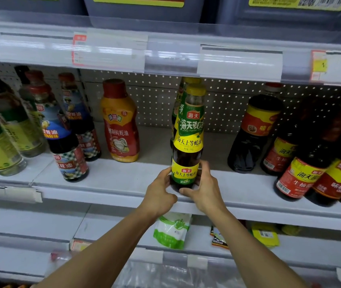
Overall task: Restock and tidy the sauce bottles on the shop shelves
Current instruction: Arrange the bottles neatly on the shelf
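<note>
Tall dark glass oyster-sauce bottle with yellow cap and green-and-yellow labels point(188, 140) stands upright near the front edge of the white metal shelf point(124, 179), mid-span. Left hand point(161, 192) wraps its base from the left; right hand point(204, 190) wraps it from the right, fingers curled round the glass. A second bottle with the same yellow cap point(179, 104) stands directly behind it. Orange squeeze bottle with red cap point(120, 125) stands well apart to the left. Dark soy-sauce bottles with red-and-yellow labels point(296, 163) are grouped to the right. White-and-green pouch point(171, 231) lies on the shelf below.
</note>
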`<action>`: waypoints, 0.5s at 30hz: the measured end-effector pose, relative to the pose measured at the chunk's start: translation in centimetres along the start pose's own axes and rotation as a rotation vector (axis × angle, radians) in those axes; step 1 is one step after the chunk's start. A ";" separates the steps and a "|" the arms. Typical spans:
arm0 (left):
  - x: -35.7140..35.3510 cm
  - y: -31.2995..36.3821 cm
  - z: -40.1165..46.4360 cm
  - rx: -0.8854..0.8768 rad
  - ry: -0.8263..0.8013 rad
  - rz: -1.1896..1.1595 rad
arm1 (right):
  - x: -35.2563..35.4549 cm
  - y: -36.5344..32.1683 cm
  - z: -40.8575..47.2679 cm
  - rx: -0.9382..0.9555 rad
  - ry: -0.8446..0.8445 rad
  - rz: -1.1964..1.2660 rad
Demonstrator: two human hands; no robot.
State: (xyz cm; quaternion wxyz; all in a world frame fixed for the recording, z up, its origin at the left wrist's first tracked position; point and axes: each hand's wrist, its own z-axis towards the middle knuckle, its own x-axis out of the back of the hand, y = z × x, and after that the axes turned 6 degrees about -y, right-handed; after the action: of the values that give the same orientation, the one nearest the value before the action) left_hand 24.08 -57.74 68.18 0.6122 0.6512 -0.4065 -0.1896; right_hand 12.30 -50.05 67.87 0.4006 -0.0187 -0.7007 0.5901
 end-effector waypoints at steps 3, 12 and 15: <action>-0.4 0.1 -0.1 0.002 0.026 -0.020 | -0.1 0.0 0.1 0.001 0.003 -0.009; -0.7 0.2 -0.4 0.008 0.067 -0.035 | -0.3 -0.2 0.2 0.008 0.001 -0.036; -0.8 0.1 -0.4 0.012 0.075 -0.036 | -0.3 -0.3 0.1 0.014 0.000 -0.048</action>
State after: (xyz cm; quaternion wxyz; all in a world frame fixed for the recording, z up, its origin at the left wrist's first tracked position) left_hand 23.87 -56.89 68.18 0.6195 0.6687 -0.3726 -0.1739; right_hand 12.56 -50.41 67.95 0.4149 0.0007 -0.6967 0.5852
